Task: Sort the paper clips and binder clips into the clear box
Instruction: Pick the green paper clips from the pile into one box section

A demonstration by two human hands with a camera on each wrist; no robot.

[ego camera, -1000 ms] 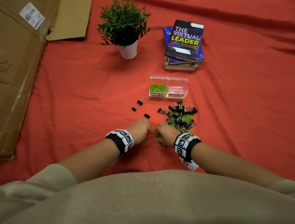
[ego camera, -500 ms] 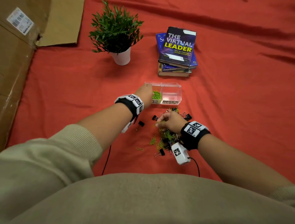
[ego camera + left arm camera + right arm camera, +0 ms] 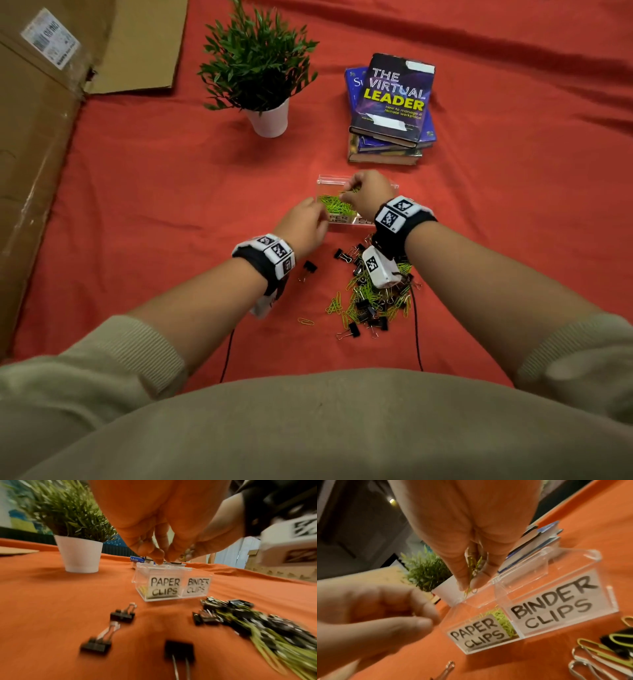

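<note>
Green paper clips [image 3: 473, 566] had risen from the pile [image 3: 373, 298] to the clear box [image 3: 394, 186] on the red cloth [image 3: 171, 192], pinched in the right hand [image 3: 368, 192] over its paper-clip compartment; the left hand [image 3: 301, 226], back beside the box, hung loosely curled, empty.

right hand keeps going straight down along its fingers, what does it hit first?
Likely the green paper clips heaped in the clear plastic box's PAPER CLIPS side; the right hand pinches a few above it. Depth uncertain.

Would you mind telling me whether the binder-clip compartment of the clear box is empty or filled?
Empty: the right wrist view shows only red cloth through the BINDER CLIPS compartment, while green paper clips fill the neighbouring one.
</note>
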